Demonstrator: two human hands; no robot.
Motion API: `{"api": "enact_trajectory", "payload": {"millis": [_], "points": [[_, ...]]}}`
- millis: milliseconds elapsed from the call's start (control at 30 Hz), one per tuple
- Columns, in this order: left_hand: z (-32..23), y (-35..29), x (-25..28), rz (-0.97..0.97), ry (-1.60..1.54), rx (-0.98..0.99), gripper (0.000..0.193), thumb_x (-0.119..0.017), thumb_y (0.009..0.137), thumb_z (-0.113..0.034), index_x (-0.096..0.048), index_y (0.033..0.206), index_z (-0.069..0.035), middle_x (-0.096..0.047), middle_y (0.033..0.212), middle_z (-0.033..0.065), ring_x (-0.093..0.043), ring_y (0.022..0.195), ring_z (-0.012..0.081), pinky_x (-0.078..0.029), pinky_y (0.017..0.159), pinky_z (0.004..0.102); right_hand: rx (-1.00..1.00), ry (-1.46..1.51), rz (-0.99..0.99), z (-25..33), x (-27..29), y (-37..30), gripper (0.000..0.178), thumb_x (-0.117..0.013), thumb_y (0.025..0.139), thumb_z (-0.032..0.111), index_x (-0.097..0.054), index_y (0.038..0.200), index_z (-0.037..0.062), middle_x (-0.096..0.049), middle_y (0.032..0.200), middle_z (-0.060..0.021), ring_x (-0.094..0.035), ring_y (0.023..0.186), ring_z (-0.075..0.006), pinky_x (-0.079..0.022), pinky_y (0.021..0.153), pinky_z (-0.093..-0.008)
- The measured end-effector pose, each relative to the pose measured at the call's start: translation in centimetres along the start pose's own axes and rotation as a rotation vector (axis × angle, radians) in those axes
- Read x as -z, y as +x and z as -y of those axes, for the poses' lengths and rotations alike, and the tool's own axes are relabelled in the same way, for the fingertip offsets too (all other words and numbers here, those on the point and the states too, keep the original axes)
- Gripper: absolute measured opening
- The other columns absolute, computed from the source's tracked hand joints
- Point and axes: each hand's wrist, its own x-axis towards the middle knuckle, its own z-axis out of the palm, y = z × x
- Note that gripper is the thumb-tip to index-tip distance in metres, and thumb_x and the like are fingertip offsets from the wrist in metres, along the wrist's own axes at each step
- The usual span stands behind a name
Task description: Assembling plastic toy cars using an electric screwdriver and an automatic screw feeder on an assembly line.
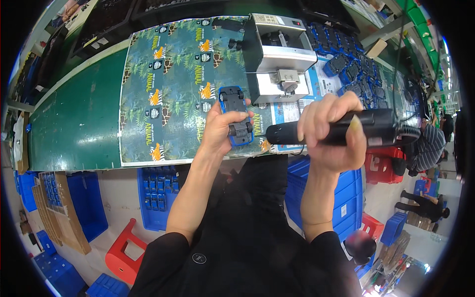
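Observation:
My left hand (217, 127) is closed round a toy car (232, 103) with a blue body, its black underside turned up and my thumb lying across it. In my right hand (332, 129) is a black electric screwdriver (373, 127), gripped round its barrel and held level. The tool's narrow end points left at the car, with a small gap between them; the tip is hard to make out. Just beyond the car stands a metal-and-black machine (281, 57), with a small metal block on its front ledge.
Many blue-and-black toy cars (363, 74) lie right of the machine. Printed animal-pattern sheets (183, 89) cover the green bench (74, 119). Below are blue crates (324, 198), a tray of cars (158, 190) and a red stool (126, 252). Other people (424, 205) are at the right.

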Motion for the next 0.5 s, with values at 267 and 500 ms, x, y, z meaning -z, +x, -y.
{"api": "enact_trajectory", "payload": {"millis": [267,500], "points": [[0.2,0.1,0.2,-0.006,-0.021,0.001,0.047,-0.065,0.075,0.005,-0.053,0.121,0.000,-0.066,0.111,0.0142,-0.068,0.087,0.0234,-0.059,0.072,0.0381,-0.087,0.010,-0.002,-2.2,-1.1,-1.4,0.024,-0.055,0.090,0.026,-0.051,0.093,0.0025,-0.052,0.069,-0.0086,-0.052,0.052,-0.0171,-0.048,0.055,-0.0332],[-0.4,-0.2,-0.4,-0.056,-0.039,0.040,0.042,-0.063,0.074,0.007,-0.052,0.115,0.001,-0.066,0.108,0.0145,-0.068,0.081,0.0231,-0.058,0.071,0.0373,-0.152,-0.058,-0.032,-3.0,-2.3,-1.9,0.021,-0.062,0.082,0.019,-0.049,0.086,0.0024,-0.052,0.066,-0.0082,-0.050,0.051,-0.0164,-0.048,0.053,-0.0314]]}}
